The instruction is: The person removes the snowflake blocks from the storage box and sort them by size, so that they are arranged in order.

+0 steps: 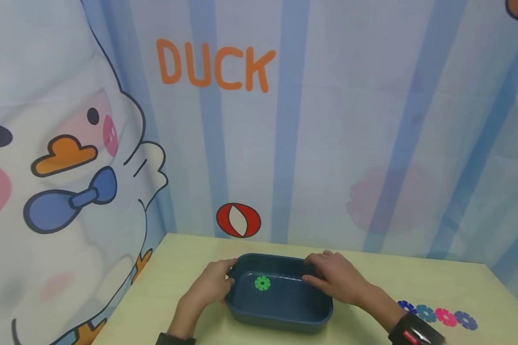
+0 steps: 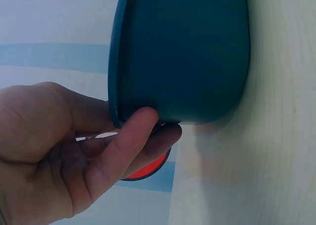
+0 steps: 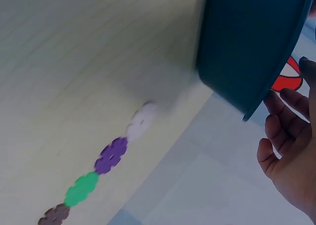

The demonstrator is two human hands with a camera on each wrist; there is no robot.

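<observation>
A dark blue-green rectangular tub (image 1: 280,314) stands on the table, with a green notched flower-shaped disc (image 1: 262,283) inside, left of its middle. My left hand (image 1: 211,282) grips the tub's left end; in the left wrist view thumb and fingers meet at the rim of the tub (image 2: 182,52). At the tub's far right corner is my right hand (image 1: 338,278), thumb and fingers apart over the rim. In the right wrist view the fingers of the right hand (image 3: 291,141) are loosely bent, fingertips close to the rim; firm contact is unclear.
Right of the tub, by the right wrist, several flower-shaped discs (image 1: 446,317) lie in a row on the pale yellow table (image 1: 190,249). The right wrist view also shows a row, including a purple disc (image 3: 111,156). A printed cloth backdrop (image 1: 328,143) stands behind the table.
</observation>
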